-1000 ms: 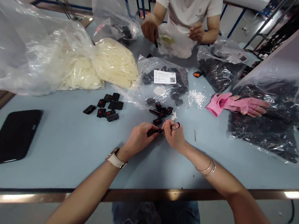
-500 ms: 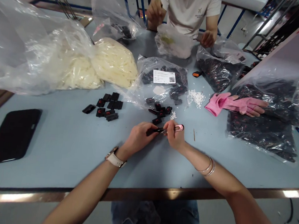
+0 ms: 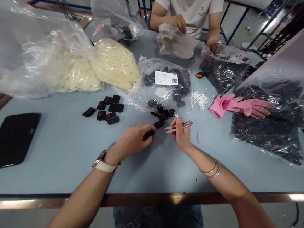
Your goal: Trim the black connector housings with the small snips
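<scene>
Between the fingers of my left hand (image 3: 135, 140) is a small black connector (image 3: 148, 134). My right hand (image 3: 181, 135) grips small metal snips (image 3: 186, 124), whose two blades are parted and point left toward my left hand without touching the connector. Just beyond my hands lie several loose black parts with red marks (image 3: 163, 114), beside a few white bits (image 3: 176, 116). Another group of black connectors (image 3: 112, 107) rests to the left. A larger pile of white bits (image 3: 199, 100) lies beyond my right hand, near a clear bag of black parts with a white label (image 3: 166, 78).
Bags of cream-coloured pieces (image 3: 116, 63) stand at the left, near a black tablet-like object (image 3: 11, 140). Pink gloves (image 3: 240, 106) lie on a bag of dark parts (image 3: 267, 138) at the right. Across the table (image 3: 64, 166), a person's hands touch bags.
My left hand has drawn back left with the connector, away from the snips. The snips' blades now show, parted. The other person's hands have come down to the bags.
</scene>
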A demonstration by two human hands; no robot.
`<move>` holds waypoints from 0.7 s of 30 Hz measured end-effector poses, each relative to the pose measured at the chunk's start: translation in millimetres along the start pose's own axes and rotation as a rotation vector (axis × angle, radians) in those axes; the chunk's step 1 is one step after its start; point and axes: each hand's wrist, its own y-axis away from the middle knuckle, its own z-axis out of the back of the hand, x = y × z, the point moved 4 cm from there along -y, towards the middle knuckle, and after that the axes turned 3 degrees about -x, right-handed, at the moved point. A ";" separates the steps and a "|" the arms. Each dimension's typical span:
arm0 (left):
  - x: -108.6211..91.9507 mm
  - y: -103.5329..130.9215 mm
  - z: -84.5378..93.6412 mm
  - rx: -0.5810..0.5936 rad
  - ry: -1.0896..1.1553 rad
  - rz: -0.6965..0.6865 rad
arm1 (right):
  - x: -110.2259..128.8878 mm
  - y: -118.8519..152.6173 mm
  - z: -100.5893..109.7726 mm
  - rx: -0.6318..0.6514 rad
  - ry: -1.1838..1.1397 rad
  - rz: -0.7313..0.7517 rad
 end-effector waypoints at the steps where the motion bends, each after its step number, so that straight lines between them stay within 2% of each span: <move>1: 8.0 0.7 4.5 -0.029 -0.038 0.048 | 0.2 -0.1 -0.1 0.003 -0.007 -0.001; 3: 24.5 2.7 16.3 -0.139 -0.162 0.131 | 0.1 0.1 -0.2 0.003 -0.016 -0.005; 6: 44.0 7.5 36.6 -0.371 -0.286 0.247 | -0.4 0.2 -0.3 0.001 -0.016 -0.004; 8: 47.7 9.3 44.8 -0.493 -0.272 0.271 | -0.9 0.2 -0.4 -0.001 -0.013 -0.003; 10: 42.1 7.5 43.7 -0.539 -0.217 0.230 | -1.4 0.4 -0.2 -0.009 -0.010 -0.003; 12: 27.9 2.3 32.5 -0.499 -0.143 0.121 | -0.8 0.6 0.5 -0.023 -0.012 0.014; 15: 0.0 -6.2 5.1 -0.308 -0.026 -0.106 | 3.7 -0.8 4.4 -0.074 0.005 0.091; 17: -11.1 -9.0 -9.0 -0.201 0.001 -0.151 | 8.4 -4.3 9.5 -0.136 0.055 0.164; 21: -11.1 -8.1 -13.2 -0.189 0.031 -0.113 | 13.0 -20.4 22.5 -0.224 0.139 0.289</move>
